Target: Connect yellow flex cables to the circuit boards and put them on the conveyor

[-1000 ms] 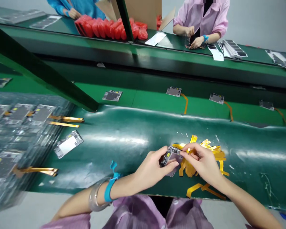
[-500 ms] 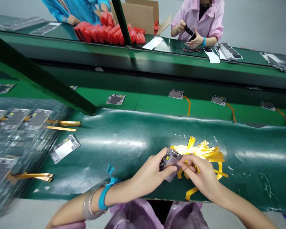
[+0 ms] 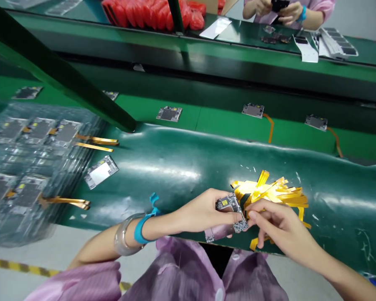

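Observation:
My left hand (image 3: 203, 213), with a blue wrist strap (image 3: 141, 228) and a clear bangle above it, grips a small circuit board (image 3: 227, 205). The board is tilted, with its grey plate and a yellow patch showing. At the board's right edge, my right hand (image 3: 274, 221) pinches the end of an orange flex cable (image 3: 246, 213); the fingers hide most of it. Whether the cable touches the board's connector I cannot tell. A loose pile of yellow-orange flex cables (image 3: 278, 192) lies just behind my right hand on the green mat (image 3: 163, 163).
Stacked clear plastic trays (image 3: 50, 163) hold boards with cables at left. A single board (image 3: 101, 172) with a white label lies beside them. Beyond the mat, several boards (image 3: 253, 110) sit on a green belt. A green post (image 3: 81, 96) slants across. Opposite, a co-worker's hands (image 3: 285, 12) hold a dark part.
The view has tipped down and shifted left. The board in my left hand has turned, its connector edge now facing my right hand. My right fingertips have moved to that edge.

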The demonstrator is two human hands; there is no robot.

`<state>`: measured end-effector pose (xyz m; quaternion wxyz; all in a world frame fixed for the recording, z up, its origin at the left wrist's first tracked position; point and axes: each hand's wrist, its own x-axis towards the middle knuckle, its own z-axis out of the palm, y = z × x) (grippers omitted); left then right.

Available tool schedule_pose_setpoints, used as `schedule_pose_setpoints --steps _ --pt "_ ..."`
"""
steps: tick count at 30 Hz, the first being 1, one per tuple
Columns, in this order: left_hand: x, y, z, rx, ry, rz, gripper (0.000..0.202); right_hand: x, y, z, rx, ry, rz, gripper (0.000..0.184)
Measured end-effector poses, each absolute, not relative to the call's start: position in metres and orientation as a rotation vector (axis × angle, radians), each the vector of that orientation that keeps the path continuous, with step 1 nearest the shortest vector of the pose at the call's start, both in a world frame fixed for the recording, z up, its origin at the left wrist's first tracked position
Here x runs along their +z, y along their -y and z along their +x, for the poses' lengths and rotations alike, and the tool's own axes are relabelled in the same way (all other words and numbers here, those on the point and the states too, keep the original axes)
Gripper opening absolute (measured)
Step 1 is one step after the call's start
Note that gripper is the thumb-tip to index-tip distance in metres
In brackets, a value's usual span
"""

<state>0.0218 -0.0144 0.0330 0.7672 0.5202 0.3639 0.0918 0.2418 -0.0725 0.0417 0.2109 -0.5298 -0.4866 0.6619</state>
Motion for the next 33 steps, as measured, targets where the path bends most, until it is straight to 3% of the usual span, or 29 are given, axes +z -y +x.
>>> schedule_pose_setpoints --steps 8,15,33 --pt "0.034 0.016 0.018 0.128 -0.791 1.153 0.028 0.042 0.073 0.242 1.907 1.463 -1.487 0.028" --pt "0.034 0.019 0.020 0.072 -0.756 1.102 0.025 0.046 0.064 0.242 2.106 1.445 -1.429 0.034" --pt "0.032 0.006 0.019 0.004 -0.887 1.277 0.024 0.026 0.066 0.235 2.079 1.401 -1.423 0.032"
